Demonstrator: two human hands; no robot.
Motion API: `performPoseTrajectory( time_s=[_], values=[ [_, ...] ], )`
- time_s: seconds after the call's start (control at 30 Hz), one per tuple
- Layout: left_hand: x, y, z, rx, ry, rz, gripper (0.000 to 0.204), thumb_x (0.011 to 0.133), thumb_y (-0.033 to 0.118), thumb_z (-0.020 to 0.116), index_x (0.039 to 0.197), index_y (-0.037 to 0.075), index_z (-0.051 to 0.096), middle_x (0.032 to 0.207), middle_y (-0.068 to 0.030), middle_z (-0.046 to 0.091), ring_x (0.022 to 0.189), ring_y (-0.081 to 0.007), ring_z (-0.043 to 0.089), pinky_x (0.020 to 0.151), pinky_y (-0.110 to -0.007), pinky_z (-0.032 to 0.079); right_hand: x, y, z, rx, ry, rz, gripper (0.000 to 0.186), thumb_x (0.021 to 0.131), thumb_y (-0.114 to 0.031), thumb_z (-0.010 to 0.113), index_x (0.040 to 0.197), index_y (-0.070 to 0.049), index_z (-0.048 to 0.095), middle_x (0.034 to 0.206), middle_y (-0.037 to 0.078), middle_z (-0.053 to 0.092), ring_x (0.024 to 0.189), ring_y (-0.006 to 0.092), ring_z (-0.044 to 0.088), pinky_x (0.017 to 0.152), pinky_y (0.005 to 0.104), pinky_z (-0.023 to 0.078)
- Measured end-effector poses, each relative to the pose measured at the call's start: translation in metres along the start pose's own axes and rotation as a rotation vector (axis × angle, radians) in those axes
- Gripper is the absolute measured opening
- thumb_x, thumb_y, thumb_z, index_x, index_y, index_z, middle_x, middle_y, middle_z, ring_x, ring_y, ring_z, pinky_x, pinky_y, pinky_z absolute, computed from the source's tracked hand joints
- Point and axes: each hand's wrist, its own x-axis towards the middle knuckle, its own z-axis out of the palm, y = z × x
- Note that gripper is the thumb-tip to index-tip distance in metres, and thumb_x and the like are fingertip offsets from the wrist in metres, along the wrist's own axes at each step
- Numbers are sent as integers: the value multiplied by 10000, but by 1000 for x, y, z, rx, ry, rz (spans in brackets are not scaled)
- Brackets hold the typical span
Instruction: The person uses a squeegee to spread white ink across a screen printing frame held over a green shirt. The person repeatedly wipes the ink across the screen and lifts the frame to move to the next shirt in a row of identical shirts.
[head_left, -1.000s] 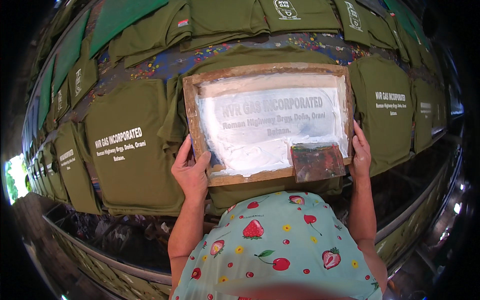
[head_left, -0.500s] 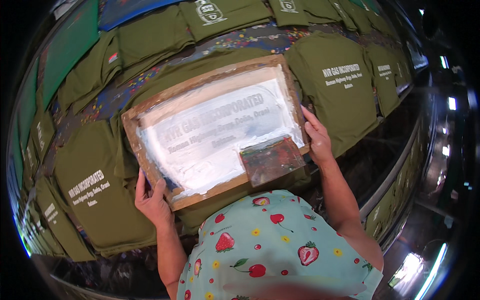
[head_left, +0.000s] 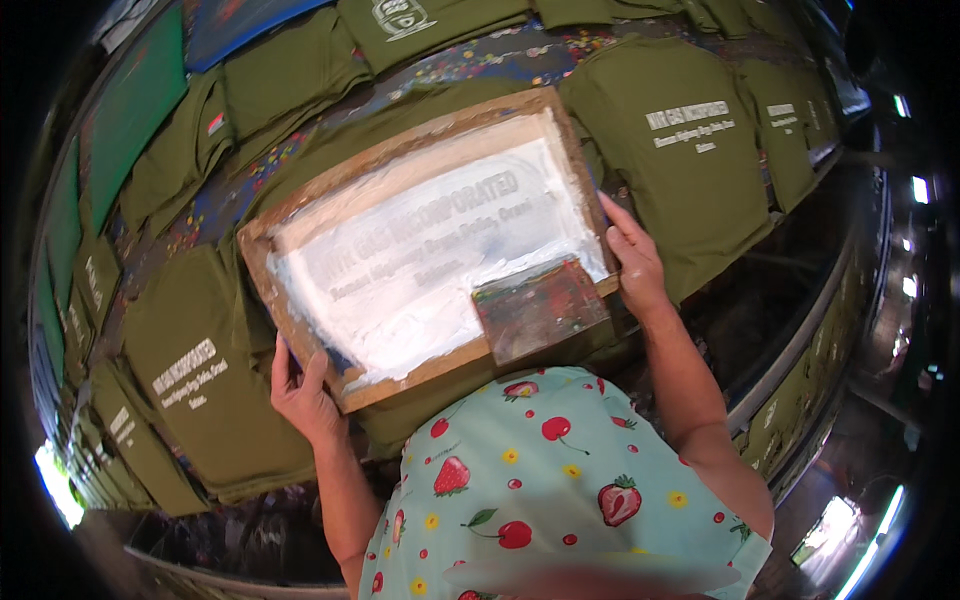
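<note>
A wooden-framed printing screen (head_left: 400,381) with white ink and faint lettering lies tilted in view, its right end higher, over an olive-green shirt (head_left: 430,97). My left hand (head_left: 310,395) grips the frame's left side near the lower corner, fingers wrapped round the edge. My right hand (head_left: 635,260) holds the right side, thumb and fingers at the rim. A stained squeegee-like rectangular plate (head_left: 537,310) rests on the screen's lower right, over the ink and the near edge. The shirt beneath is mostly hidden by the screen.
Printed olive shirts lie flat to the left (head_left: 215,420) and right (head_left: 680,180). Folded shirts (head_left: 290,80) line the back, beside green (head_left: 135,140) and blue (head_left: 240,25) panels on a paint-spotted board (head_left: 530,55). A metal rail (head_left: 770,370) runs below the board at right.
The whole view has tilted since a second ago. The screen, held in both hands, now appears further left with its right end raised. Over the last half second it has shifted slightly upward.
</note>
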Motion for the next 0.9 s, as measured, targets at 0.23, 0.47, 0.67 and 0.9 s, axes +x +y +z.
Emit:
performPoseTrajectory(
  time_s=[0.23,0.47,0.67,0.9],
  values=[
    [2,-5,-5,-48,-2,-3,653,913,-173,717,1544,-144,550,1459,-219,689,1254,-239,705,1120,-361,538,0,7,2,101,26,11,508,1146,-116,492,1624,55,511,1628,132,574,1476,193,527,1274,339,342],
    [3,-6,-3,-48,9,9,659,886,-187,736,1524,-132,582,1442,-211,697,1247,-231,707,1106,-354,550,2,10,-2,45,36,15,529,1139,-139,514,1629,60,502,1637,136,561,1500,211,507,1285,348,326],
    [3,-3,-5,-81,14,-18,665,877,-207,731,1521,-115,595,1417,-181,717,1193,-197,724,1052,-321,580,0,3,4,78,30,12,547,1136,-103,494,1654,68,455,1645,161,544,1482,217,533,1269,352,362],
    [5,-5,-4,-97,-4,-12,675,871,-178,740,1526,-111,593,1414,-183,719,1214,-208,721,1076,-342,569,0,7,1,119,14,10,552,1135,-101,496,1654,81,445,1646,163,542,1481,221,536,1268,353,365]
  ],
)
